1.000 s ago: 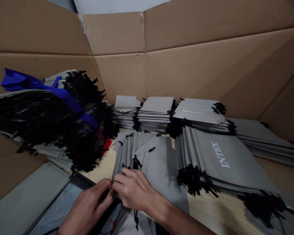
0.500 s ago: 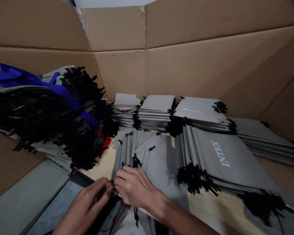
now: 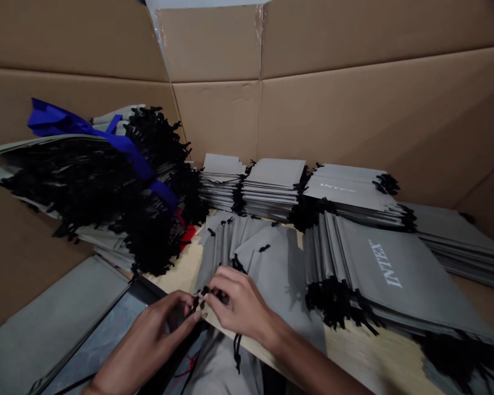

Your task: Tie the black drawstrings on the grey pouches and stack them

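Close together at the front edge of the table, my left hand (image 3: 158,332) and my right hand (image 3: 242,307) both pinch a black drawstring cord (image 3: 201,299). Small dark knots or loops show between the fingertips. Below them, grey fabric (image 3: 226,365) with a dangling black cord (image 3: 237,356) lies by my lap; whether it joins the pinched cord I cannot tell. Just beyond my right hand, grey drawstring bags (image 3: 278,269) lie overlapping on the table. To the right of it sits a thick pile of grey bags (image 3: 379,263) printed INTEX, black cord ends spilling toward me.
Three stacks of grey bags, the middle one (image 3: 275,171) among them, line the cardboard wall (image 3: 354,104). On the left rises a big bundle with black cord ends (image 3: 90,175), tied by a blue strip (image 3: 125,145). Grey sheets (image 3: 57,318) lie at the lower left.
The view has shifted a little, so things appear further right. My fingers have moved slightly apart, and more of the black cord shows between them.
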A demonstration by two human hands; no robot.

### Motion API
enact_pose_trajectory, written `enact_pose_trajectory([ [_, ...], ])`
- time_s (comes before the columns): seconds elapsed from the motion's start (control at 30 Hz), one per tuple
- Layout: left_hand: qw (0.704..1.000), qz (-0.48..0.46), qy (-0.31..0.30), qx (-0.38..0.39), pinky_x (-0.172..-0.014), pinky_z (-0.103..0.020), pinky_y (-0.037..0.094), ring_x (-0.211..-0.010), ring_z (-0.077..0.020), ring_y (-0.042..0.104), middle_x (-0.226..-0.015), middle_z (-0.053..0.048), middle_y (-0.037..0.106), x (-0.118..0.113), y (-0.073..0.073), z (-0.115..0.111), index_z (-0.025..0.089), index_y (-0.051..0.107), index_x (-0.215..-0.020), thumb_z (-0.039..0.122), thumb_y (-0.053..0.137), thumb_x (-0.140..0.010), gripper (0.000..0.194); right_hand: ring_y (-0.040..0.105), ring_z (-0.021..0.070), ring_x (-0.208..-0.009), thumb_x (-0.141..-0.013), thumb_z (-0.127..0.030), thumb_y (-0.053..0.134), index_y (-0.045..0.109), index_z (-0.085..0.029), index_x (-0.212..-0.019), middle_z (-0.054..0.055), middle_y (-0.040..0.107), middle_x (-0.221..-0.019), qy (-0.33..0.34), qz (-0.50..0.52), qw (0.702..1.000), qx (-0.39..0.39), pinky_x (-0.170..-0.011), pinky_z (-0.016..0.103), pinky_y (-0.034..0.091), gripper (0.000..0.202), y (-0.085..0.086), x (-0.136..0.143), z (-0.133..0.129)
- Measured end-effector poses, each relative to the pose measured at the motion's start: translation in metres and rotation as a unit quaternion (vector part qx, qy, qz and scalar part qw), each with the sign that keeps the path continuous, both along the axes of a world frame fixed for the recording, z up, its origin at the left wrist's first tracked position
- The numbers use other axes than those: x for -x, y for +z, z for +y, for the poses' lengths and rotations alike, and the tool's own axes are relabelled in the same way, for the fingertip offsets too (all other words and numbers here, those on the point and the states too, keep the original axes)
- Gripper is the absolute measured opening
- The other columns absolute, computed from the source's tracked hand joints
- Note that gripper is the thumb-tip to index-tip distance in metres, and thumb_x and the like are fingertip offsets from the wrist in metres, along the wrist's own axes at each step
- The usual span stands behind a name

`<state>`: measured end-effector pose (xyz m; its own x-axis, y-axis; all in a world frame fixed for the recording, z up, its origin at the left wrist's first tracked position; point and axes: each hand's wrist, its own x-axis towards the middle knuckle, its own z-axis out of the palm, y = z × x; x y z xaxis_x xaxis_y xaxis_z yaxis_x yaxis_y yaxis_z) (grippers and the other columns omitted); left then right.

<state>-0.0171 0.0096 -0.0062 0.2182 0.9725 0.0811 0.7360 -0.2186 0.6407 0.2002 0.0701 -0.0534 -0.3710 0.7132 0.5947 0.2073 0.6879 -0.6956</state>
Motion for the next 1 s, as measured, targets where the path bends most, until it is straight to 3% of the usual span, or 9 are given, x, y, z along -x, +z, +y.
enact_pose_trajectory([
  [0.13, 0.998, -0.053, 0.032, 0.022, -0.045, -0.016, 0.050, -0.072, -0.0181, 0.078, -0.099, -0.002, 0.081, 0.000, 0.001, -0.002, 0.027, 0.073, -0.109, 0.057, 0.075, -0.097, 0.033, 0.055, 0.0120, -0.072, -0.103, -0.029, 0.069, 0.066, -0.022, -0.085, -0.003, 0.059, -0.082, 0.005, 0.013, 0.999, 0.040, -0.066, 0.026, 0.038, 0.019, 0.007, -0.003, -0.001],
  [0.3, 0.975, -0.157, 0.087, 0.129, -0.034, -0.022, 0.052, -0.059, -0.0208, 0.074, -0.089, -0.002, 0.077, -0.005, 0.010, -0.003, 0.026, 0.069, -0.122, 0.070, 0.073, -0.092, 0.053, 0.051, 0.0109, -0.067, -0.103, -0.029, 0.070, 0.066, -0.022, -0.082, -0.003, 0.057, -0.080, 0.001, 0.019, 0.998, 0.062, -0.063, 0.026, 0.036, 0.023, 0.009, -0.004, -0.001],
  [0.47, 0.963, -0.190, 0.095, 0.166, -0.032, -0.016, 0.046, -0.054, -0.0145, 0.069, -0.104, -0.005, 0.080, -0.008, -0.002, 0.000, 0.026, 0.070, -0.121, 0.068, 0.084, -0.083, 0.058, 0.054, 0.0117, -0.070, -0.102, -0.026, 0.070, 0.069, -0.022, -0.086, -0.003, 0.059, -0.080, -0.002, 0.012, 0.999, 0.052, -0.065, 0.026, 0.037, 0.017, 0.007, -0.005, -0.001],
  [0.63, 0.977, -0.169, 0.116, 0.065, -0.032, -0.015, 0.041, -0.050, -0.0127, 0.065, -0.091, -0.002, 0.079, -0.004, -0.006, 0.001, 0.025, 0.078, -0.113, 0.062, 0.085, -0.085, 0.048, 0.054, 0.0116, -0.069, -0.103, -0.026, 0.069, 0.072, -0.022, -0.089, -0.002, 0.060, -0.081, -0.001, 0.017, 0.999, 0.046, -0.064, 0.026, 0.038, 0.015, 0.008, -0.006, -0.001],
  [0.8, 0.988, -0.110, 0.109, -0.016, -0.043, -0.016, 0.052, -0.053, -0.0128, 0.070, -0.095, -0.003, 0.088, 0.002, 0.010, -0.001, 0.027, 0.088, -0.110, 0.059, 0.083, -0.090, 0.039, 0.057, 0.0123, -0.070, -0.103, -0.028, 0.069, 0.075, -0.022, -0.091, -0.001, 0.062, -0.082, -0.004, 0.022, 0.999, 0.048, -0.064, 0.026, 0.040, 0.014, 0.006, -0.005, -0.002],
  [1.0, 0.991, -0.053, 0.067, -0.104, -0.062, -0.017, 0.062, -0.058, -0.0130, 0.077, -0.101, 0.002, 0.089, 0.011, 0.008, 0.000, 0.032, 0.089, -0.108, 0.056, 0.076, -0.098, 0.028, 0.058, 0.0119, -0.071, -0.101, -0.024, 0.070, 0.076, -0.022, -0.092, -0.001, 0.063, -0.083, -0.002, 0.027, 0.999, 0.046, -0.063, 0.025, 0.040, 0.011, 0.004, -0.004, -0.002],
])
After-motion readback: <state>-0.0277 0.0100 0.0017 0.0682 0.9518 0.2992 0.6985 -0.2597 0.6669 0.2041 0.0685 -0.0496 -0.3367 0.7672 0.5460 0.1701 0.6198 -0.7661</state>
